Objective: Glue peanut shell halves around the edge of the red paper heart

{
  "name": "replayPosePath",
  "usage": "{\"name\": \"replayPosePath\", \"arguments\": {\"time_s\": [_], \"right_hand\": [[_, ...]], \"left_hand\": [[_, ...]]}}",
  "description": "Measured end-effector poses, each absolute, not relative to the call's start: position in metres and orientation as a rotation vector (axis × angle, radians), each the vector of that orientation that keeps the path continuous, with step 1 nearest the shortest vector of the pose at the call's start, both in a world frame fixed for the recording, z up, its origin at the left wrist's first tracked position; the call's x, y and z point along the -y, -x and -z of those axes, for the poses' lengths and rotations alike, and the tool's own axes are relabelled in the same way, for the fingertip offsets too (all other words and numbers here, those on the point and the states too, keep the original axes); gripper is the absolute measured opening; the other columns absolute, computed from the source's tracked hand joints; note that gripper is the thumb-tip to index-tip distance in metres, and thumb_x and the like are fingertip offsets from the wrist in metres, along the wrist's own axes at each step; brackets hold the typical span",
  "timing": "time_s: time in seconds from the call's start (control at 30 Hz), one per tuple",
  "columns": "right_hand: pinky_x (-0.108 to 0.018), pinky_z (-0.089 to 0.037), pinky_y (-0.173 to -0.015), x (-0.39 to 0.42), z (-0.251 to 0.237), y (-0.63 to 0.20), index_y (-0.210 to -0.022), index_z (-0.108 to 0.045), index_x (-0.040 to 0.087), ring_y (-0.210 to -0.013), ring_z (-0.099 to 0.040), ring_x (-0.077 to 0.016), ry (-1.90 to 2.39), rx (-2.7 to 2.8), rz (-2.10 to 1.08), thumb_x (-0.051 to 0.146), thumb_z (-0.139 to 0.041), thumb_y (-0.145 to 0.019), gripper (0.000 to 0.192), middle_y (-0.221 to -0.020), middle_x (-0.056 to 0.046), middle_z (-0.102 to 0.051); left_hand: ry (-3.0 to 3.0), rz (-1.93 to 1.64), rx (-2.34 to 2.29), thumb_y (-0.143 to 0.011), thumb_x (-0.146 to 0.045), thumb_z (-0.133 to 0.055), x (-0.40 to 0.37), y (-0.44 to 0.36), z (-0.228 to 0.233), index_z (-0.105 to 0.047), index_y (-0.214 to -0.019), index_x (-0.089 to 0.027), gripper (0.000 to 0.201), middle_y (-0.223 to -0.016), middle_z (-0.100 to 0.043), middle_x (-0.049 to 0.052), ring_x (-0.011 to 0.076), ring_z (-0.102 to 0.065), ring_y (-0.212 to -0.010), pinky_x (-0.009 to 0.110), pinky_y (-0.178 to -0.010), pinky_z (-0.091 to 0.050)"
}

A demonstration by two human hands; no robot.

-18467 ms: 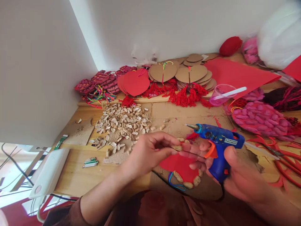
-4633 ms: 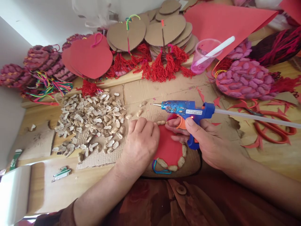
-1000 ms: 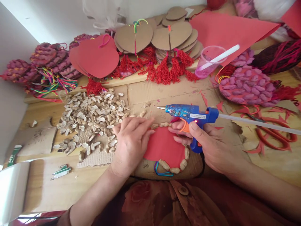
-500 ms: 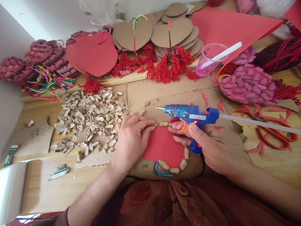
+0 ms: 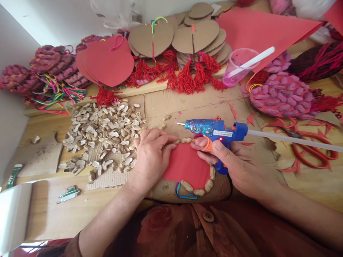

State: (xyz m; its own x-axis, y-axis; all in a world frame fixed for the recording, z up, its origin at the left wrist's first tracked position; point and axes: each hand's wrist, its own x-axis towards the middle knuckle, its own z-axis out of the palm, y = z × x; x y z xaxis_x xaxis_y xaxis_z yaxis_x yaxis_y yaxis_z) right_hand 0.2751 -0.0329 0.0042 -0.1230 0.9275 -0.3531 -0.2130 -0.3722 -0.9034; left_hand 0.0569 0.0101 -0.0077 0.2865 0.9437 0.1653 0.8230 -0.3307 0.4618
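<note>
- Since half a second ago, almost nothing has shifted: the left hand (image 5: 151, 157) has crept slightly up along the top edge of the red heart (image 5: 187, 166), and the glue gun (image 5: 214, 130) sits a touch higher.
- One glue gun, one red heart under the hands, two hands. Peanut shells (image 5: 198, 187) glued on the heart: three along its bottom right edge, one on the right edge, and about two at the top between the fingertips.
- Left hand lies palm down, fingers loosely curled, tips pressing a shell at the heart's upper left edge; it grips nothing.
- Right hand (image 5: 235, 167) is wrapped around the gun's handle, index finger on the orange trigger, other fingertips resting on the heart's top right.
- Gun's long axis runs level, nozzle pointing toward the left hand, above its fingers; a white glue stick (image 5: 294, 140) trails out the back, away from both hands.
- Beyond the left hand's knuckles lies a loose pile of shells (image 5: 104, 137) on the table (image 5: 80, 210).
</note>
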Motion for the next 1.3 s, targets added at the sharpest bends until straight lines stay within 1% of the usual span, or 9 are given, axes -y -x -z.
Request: {"name": "replayPosePath", "arguments": {"time_s": [0.1,0.27,0.63,0.9,1.13,1.3], "right_hand": [[-0.042,-0.059,-0.106,0.033,-0.007,-0.276,-0.11,-0.077,0.029,-0.124,-0.069,-0.0243,1.254,0.916,-1.633,0.055,-0.067,-0.095,0.032,-0.127,-0.004,-0.075],[-0.044,-0.058,-0.107,0.032,-0.008,-0.276,-0.109,-0.076,0.027,-0.124,-0.068,-0.0246,1.247,0.921,-1.648,0.056,-0.066,-0.096,0.033,-0.126,-0.005,-0.074],[-0.047,-0.054,-0.111,0.035,-0.001,-0.278,-0.112,-0.073,0.029,-0.126,-0.065,-0.0252,1.249,0.929,-1.677,0.058,-0.065,-0.095,0.034,-0.128,-0.004,-0.071],[-0.051,-0.052,-0.113,0.034,0.003,-0.278,-0.113,-0.074,0.03,-0.125,-0.064,-0.026,1.24,0.936,-1.686,0.058,-0.065,-0.095,0.035,-0.128,-0.004,-0.071],[-0.049,-0.053,-0.112,0.034,0.002,-0.278,-0.114,-0.073,0.031,-0.125,-0.064,-0.025,1.243,0.932,-1.692,0.058,-0.065,-0.095,0.034,-0.127,-0.004,-0.071],[-0.047,-0.055,-0.109,0.033,0.004,-0.277,-0.111,-0.075,0.031,-0.12,-0.067,-0.0233,1.23,0.939,-1.677,0.058,-0.065,-0.095,0.033,-0.12,-0.003,-0.074]], "left_hand": [[-2.29,-0.595,-1.609,-0.093,-0.019,-0.07,-0.009,-0.056,0.007,-0.078,-0.098,-0.028,0.014,-0.099,-0.073,0.004,0.0266,-0.058,-0.102,0.049,-0.094,-0.039],[-2.303,-0.581,-1.591,-0.091,-0.026,-0.075,-0.009,-0.054,0.005,-0.079,-0.102,-0.029,0.012,-0.1,-0.073,0.004,0.027,-0.058,-0.103,0.049,-0.096,-0.039],[-2.36,-0.638,-1.588,-0.093,-0.028,-0.073,-0.008,-0.054,0.006,-0.081,-0.1,-0.029,0.011,-0.1,-0.076,0.004,0.0276,-0.059,-0.105,0.05,-0.096,-0.038],[-2.379,-0.666,-1.57,-0.093,-0.03,-0.074,-0.009,-0.052,0.008,-0.082,-0.098,-0.033,0.01,-0.099,-0.077,0.001,0.0259,-0.06,-0.102,0.049,-0.094,-0.035],[-2.391,-0.671,-1.569,-0.092,-0.03,-0.075,-0.008,-0.052,0.008,-0.082,-0.098,-0.034,0.01,-0.099,-0.077,0.001,0.0256,-0.061,-0.102,0.048,-0.092,-0.035],[-2.417,-0.665,-1.589,-0.092,-0.032,-0.075,-0.008,-0.052,0.01,-0.082,-0.099,-0.034,0.01,-0.1,-0.075,0.002,0.0262,-0.059,-0.103,0.048,-0.092,-0.035]]}}
